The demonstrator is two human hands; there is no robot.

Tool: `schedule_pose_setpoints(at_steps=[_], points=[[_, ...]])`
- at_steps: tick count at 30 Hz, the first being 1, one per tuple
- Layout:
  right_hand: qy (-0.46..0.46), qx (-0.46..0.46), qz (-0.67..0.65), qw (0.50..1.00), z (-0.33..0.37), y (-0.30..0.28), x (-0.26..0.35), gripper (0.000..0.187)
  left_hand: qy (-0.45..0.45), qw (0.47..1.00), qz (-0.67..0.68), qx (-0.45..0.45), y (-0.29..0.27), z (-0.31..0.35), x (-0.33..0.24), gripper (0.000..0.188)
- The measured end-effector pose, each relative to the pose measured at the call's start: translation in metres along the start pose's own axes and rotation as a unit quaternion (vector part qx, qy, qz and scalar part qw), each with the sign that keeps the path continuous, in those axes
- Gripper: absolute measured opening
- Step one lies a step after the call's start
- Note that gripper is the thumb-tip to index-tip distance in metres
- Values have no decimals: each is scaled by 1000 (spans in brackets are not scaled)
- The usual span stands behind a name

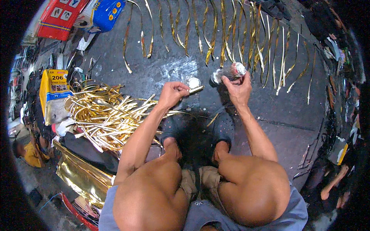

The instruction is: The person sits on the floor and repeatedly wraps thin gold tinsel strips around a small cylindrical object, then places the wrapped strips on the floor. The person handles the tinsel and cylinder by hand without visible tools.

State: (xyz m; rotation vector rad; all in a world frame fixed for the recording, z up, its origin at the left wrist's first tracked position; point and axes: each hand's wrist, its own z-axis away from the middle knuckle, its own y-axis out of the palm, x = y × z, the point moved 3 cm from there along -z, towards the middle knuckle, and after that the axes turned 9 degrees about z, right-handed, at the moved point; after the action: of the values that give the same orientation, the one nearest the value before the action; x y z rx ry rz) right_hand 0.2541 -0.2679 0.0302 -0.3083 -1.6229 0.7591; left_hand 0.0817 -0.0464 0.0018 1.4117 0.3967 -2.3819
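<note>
My left hand (174, 94) is closed, pinching the end of a shiny gold strip (196, 90) just above the dark floor. Beside those fingertips is a round white patch (193, 82); whether it is a lid or a smear, I cannot tell. In my right hand (239, 91), fingers wrap round a grimy, stubby cylinder (233, 71), white at both ends, with a little red near the upper one. Its exact kind does not show. Close to my left forearm lies a big tangled heap of gold strips (111, 115).
Many gold strips (222, 34) hang or lie in a row along the far side. A yellow and blue can (56, 94) stands left, with red (58, 23) and blue (102, 15) containers farther off. Gold sheet (83, 173) lies lower left. A person in yellow (34, 154) is at far left.
</note>
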Motion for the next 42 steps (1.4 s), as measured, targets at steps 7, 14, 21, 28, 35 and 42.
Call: schedule_pose_setpoints(at_steps=[7, 14, 21, 28, 35, 42], points=[[-85, 132, -43, 987, 14, 51, 50, 59, 13, 992, -125, -27, -13, -52, 17, 12], [-306, 103, 98, 941, 39, 71, 45, 65, 175, 956, -235, -13, -9, -39, 4, 37], [-111, 230, -31, 966, 28, 72, 24, 56, 267, 960, -87, 23, 16, -6, -26, 59], [105, 247, -10, 963, -9, 129, -68, 29, 272, 955, -110, 36, 24, -21, -25, 54], [222, 214, -253, 917, 4, 88, -6, 23, 250, 958, -139, 21, 18, -16, -26, 45], [-46, 23, -435, 899, -73, -142, 111, 27, 307, 926, -220, -3, 20, -9, -27, 47]])
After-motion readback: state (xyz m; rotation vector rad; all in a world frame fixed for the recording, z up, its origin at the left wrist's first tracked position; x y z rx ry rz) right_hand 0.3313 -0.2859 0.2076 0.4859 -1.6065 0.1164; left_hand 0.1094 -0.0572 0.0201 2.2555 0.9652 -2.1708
